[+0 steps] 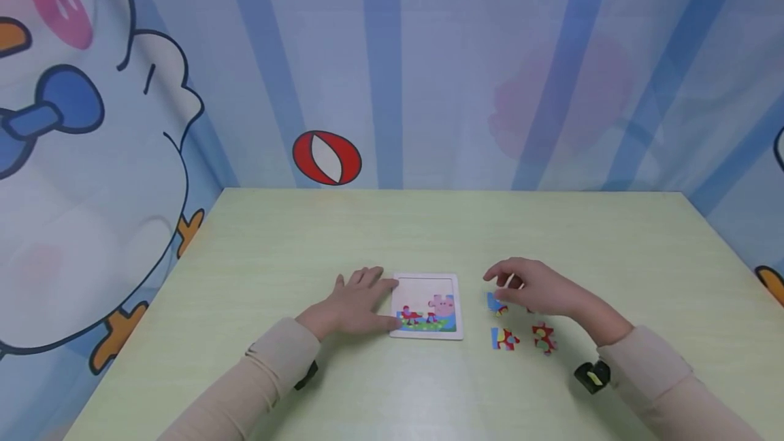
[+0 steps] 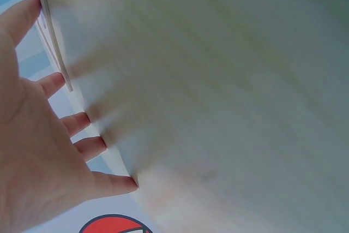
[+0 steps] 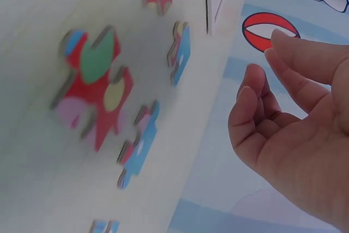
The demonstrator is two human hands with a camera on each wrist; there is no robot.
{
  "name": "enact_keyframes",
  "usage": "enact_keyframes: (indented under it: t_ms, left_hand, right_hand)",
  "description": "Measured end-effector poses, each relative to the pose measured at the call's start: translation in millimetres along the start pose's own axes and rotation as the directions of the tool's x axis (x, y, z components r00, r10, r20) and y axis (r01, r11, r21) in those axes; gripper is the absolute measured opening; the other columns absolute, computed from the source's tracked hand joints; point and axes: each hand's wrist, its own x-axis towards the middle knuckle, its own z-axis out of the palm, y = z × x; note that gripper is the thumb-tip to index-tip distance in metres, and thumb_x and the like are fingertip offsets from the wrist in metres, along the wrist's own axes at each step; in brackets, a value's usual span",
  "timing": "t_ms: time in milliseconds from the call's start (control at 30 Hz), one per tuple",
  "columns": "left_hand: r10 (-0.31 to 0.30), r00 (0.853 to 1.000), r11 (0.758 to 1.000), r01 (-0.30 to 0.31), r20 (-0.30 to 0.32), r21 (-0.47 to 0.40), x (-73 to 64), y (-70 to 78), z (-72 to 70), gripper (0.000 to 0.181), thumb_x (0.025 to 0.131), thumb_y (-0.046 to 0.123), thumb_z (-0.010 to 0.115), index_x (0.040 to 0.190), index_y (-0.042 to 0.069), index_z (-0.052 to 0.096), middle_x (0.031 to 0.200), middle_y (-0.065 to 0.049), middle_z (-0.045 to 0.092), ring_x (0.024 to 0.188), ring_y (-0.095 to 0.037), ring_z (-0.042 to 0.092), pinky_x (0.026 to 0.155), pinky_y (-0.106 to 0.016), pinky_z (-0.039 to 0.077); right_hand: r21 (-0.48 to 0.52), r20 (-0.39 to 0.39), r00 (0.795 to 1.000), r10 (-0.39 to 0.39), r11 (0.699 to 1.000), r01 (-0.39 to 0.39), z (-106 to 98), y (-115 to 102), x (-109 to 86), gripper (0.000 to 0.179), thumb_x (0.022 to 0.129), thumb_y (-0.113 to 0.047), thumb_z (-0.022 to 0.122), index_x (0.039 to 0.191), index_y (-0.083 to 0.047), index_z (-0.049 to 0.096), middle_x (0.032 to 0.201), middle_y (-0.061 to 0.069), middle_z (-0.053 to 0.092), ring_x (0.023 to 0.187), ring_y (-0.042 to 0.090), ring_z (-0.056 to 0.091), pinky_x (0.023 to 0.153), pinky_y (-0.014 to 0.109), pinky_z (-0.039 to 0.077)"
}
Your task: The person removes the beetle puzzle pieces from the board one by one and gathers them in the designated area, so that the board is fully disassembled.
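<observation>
A square puzzle board (image 1: 422, 288) with a white rim lies flat on the table, its lower part filled with pieces showing a pink pig, red shapes and green grass. My left hand (image 1: 357, 306) is spread out at its left side, thumb and index finger touching the rim. In the left wrist view the left hand's (image 2: 43, 145) other fingertips rest on the table. Above several loose puzzle pieces (image 1: 544, 337) to the right hovers my right hand (image 1: 542, 286). Its fingers are loosely bent, with nothing held in the right wrist view. A red-and-green piece (image 3: 106, 94) lies nearest that camera.
The pale table (image 1: 306, 230) reaches back to a blue striped cloth (image 1: 441, 87). Printed on the cloth are a large white cartoon figure (image 1: 92, 237) and a red ball (image 1: 349, 158). Black wrist devices (image 1: 593, 377) are on both arms.
</observation>
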Motion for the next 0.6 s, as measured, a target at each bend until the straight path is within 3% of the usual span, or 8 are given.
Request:
enact_keyframes:
  t_ms: [133,333,600]
  left_hand:
    - [0.000,1.000,1.000,0.000,0.001,0.002,0.6,-0.1,0.7,0.074,0.088,0.057,0.057,0.149,0.023,0.035,0.159,-0.012,0.019,0.146,-0.037,0.014,0.110,-0.069,0.011]
    - [-0.005,1.000,1.000,0.005,0.005,0.005,0.2,0.1,0.7,0.074,0.088,0.058,0.057,0.149,0.023,0.035,0.159,-0.011,0.019,0.146,-0.036,0.014,0.110,-0.069,0.011]
    - [-0.003,1.000,1.000,0.003,0.001,0.004,-0.4,0.1,0.4,0.074,0.088,0.057,0.057,0.149,0.022,0.035,0.159,-0.012,0.019,0.146,-0.037,0.015,0.109,-0.069,0.011]
  right_hand:
    - [-0.023,0.004,1.000,-0.025,0.999,0.025,4,-5,9.4,0.032,0.093,-0.013,0.063,0.122,0.000,0.059,0.103,0.010,0.058,0.081,0.019,0.055,0.056,0.031,0.049]
    - [-0.046,0.008,0.999,-0.050,0.998,0.050,11,-11,22.0,0.031,0.093,-0.013,0.064,0.121,-0.001,0.061,0.105,0.012,0.059,0.089,0.019,0.058,0.072,0.030,0.050]
    - [-0.028,0.035,0.998,-0.054,0.998,0.055,20,-16,38.8,0.030,0.092,-0.009,0.064,0.120,-0.002,0.061,0.106,0.014,0.059,0.092,0.024,0.060,0.072,0.030,0.051]
